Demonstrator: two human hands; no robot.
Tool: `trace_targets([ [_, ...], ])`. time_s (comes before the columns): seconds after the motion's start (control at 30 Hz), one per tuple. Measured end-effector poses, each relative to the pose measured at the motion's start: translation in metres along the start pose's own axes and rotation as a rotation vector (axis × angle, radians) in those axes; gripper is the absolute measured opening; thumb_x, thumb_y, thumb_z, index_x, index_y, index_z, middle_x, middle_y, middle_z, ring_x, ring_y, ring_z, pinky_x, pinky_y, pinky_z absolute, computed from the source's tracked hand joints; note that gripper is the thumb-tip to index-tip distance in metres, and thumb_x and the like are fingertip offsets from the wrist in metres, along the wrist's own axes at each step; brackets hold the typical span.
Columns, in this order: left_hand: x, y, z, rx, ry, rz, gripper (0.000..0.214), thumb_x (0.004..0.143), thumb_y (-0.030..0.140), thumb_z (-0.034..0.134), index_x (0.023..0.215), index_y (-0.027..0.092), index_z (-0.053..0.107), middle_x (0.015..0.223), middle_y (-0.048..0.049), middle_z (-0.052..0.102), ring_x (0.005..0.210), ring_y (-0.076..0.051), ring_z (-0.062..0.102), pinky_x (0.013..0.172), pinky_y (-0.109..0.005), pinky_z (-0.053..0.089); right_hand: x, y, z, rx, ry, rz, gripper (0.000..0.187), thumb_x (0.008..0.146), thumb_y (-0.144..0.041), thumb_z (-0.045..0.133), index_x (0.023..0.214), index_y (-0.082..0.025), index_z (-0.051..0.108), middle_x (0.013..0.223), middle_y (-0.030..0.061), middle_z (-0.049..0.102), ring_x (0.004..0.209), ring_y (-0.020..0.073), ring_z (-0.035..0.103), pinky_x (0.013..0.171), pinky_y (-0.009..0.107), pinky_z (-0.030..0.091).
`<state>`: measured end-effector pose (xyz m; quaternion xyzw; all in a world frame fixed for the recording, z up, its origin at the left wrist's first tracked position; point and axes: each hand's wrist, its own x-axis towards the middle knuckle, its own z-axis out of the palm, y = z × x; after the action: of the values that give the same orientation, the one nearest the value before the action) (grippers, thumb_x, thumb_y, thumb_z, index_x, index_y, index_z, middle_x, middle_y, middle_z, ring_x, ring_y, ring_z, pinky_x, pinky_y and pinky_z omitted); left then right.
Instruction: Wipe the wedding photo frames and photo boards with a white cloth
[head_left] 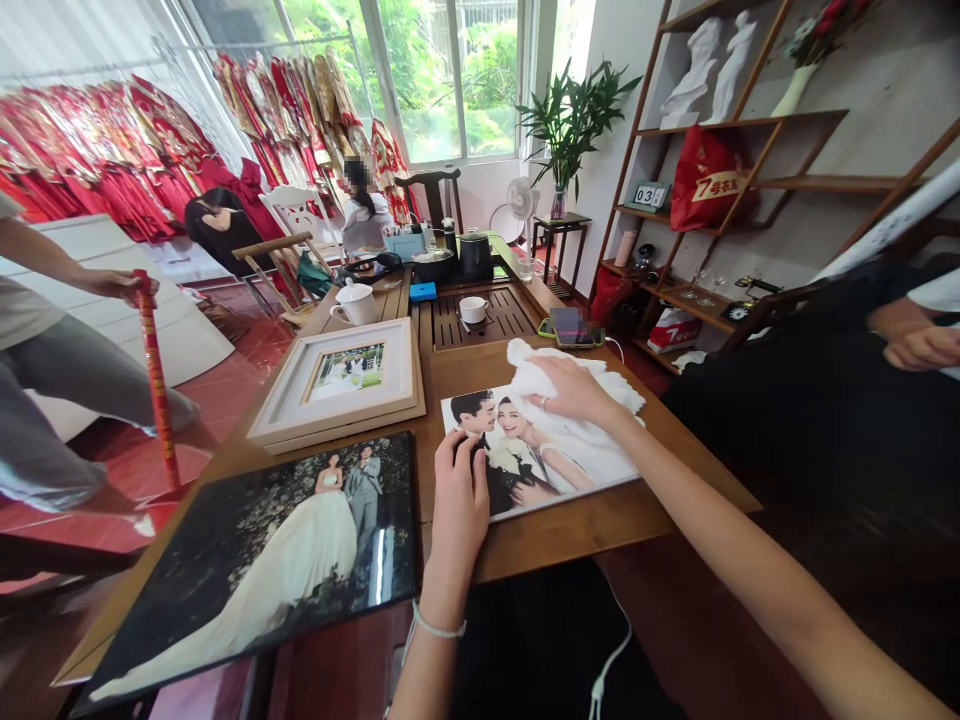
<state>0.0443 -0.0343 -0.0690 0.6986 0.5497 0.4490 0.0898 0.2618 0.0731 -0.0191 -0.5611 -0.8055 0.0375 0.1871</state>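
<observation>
A white-edged wedding photo panel (540, 450) lies face up on the wooden table (570, 545). My left hand (459, 490) rests at its left edge, fingers slightly apart and fingertips on the print. A fluffy white cloth (529, 372) is bunched under my right hand (574, 390), whose fingers are closed on it, at the panel's upper right part. The cloth hides some of the picture there. To the left lies a large glossy dark wedding photo panel (300, 540). Behind that, a pale wooden picture frame (345, 385) holds a smaller photo.
Behind the photos are a white lidded mug (355, 302), a slatted tea tray (499, 325), a small white cup (472, 309) and phones (574, 328). At left, a person's hand (131, 287) holds a red pole (154, 380). Another person's hands (911, 335) show at right.
</observation>
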Motion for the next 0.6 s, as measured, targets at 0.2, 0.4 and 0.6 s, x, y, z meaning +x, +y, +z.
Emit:
trace_targets([
  [0.2,0.001,0.000,-0.002,-0.040,-0.001,-0.030,0.025,0.099,0.022,0.037,0.108,0.019,0.060,0.122,-0.0140,0.056,0.120,-0.025,0.055,0.105,-0.047,0.045,-0.016,-0.049,0.011,0.148,-0.013,-0.254,0.059,0.077,-0.030,0.065,0.133,-0.016,0.053,0.134,0.0141,0.060,0.123,0.0345,0.052,0.104,0.052,0.039],
  [0.4,0.002,-0.001,-0.002,-0.035,0.026,-0.044,0.027,0.099,0.018,0.034,0.103,0.016,0.061,0.119,-0.0159,0.056,0.117,-0.025,0.057,0.103,-0.047,0.046,-0.084,-0.060,0.000,0.235,-0.028,-0.383,0.064,0.078,-0.027,0.066,0.139,-0.019,0.048,0.141,0.0128,0.055,0.131,0.0311,0.047,0.110,0.052,0.035],
  [0.6,0.001,-0.001,0.000,-0.033,0.034,-0.091,0.027,0.098,0.019,0.035,0.105,0.017,0.061,0.120,-0.0149,0.054,0.122,-0.026,0.054,0.106,-0.048,0.044,-0.119,-0.031,-0.006,0.185,0.084,-0.222,0.061,0.080,-0.027,0.063,0.138,-0.020,0.048,0.140,0.0137,0.056,0.128,0.0323,0.051,0.108,0.053,0.039],
])
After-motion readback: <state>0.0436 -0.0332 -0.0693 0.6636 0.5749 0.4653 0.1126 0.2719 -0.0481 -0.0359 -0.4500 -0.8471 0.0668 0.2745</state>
